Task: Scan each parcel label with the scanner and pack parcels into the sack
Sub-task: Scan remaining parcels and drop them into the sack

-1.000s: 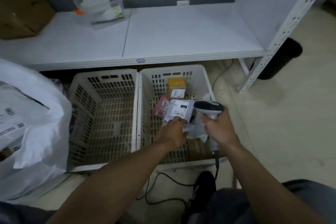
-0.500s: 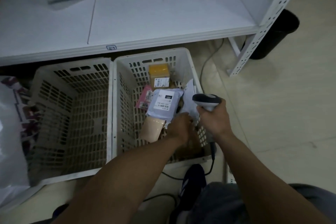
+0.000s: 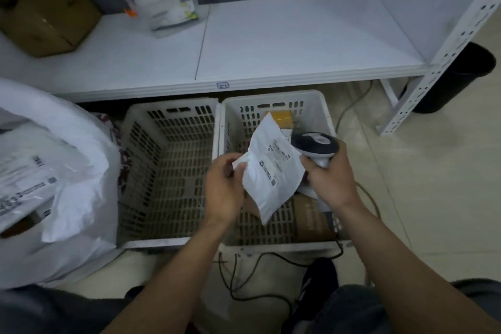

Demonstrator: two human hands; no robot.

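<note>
Head camera shows me the white poly mailer (image 3: 271, 168) lifted over the right basket (image 3: 273, 95), printed side toward me. My left hand (image 3: 223, 187) pinches its left edge, thumb and fingers closed on the film. My right hand (image 3: 329, 173) is wrapped around the handle of the barcode scanner (image 3: 315, 145), just beside the mailer. I judge the mailer light, soft and a little slippery, so the edge, clear of the label, is the good place to hold. The white sack (image 3: 67, 144) stands at the left.
</note>
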